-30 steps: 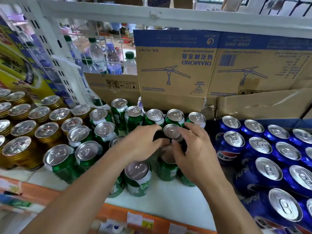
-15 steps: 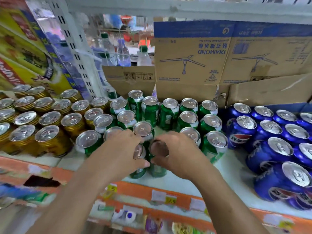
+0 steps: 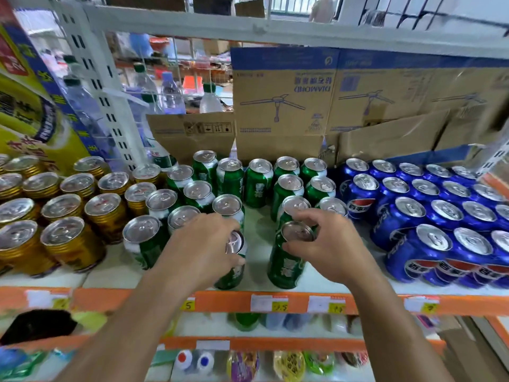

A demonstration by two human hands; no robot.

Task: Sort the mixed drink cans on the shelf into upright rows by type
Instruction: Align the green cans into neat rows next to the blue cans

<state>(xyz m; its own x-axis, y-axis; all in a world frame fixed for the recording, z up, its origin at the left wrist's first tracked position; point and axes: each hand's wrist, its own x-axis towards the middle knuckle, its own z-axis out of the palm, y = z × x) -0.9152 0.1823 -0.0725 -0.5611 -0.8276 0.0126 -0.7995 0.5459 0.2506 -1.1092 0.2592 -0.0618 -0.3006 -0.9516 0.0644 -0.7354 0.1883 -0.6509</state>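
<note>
Cans fill a white shelf (image 3: 259,238) in three colour groups. You have about fourteen gold cans (image 3: 66,244) on your left and about seventeen green cans (image 3: 259,186) in the middle. At least seventeen blue cans (image 3: 407,224) are on your right, some cut off by the frame edge. Your left hand (image 3: 203,244) grips the first green can (image 3: 234,274), fingers curled over its top. Your right hand (image 3: 330,244) grips the second green can (image 3: 283,268), fingertips curled round its rim. Both cans stand upright near the shelf's front edge, a bare gap between them. Behind, at least three cardboard boxes (image 3: 281,106) stand against the back; their contents cannot be seen.
</note>
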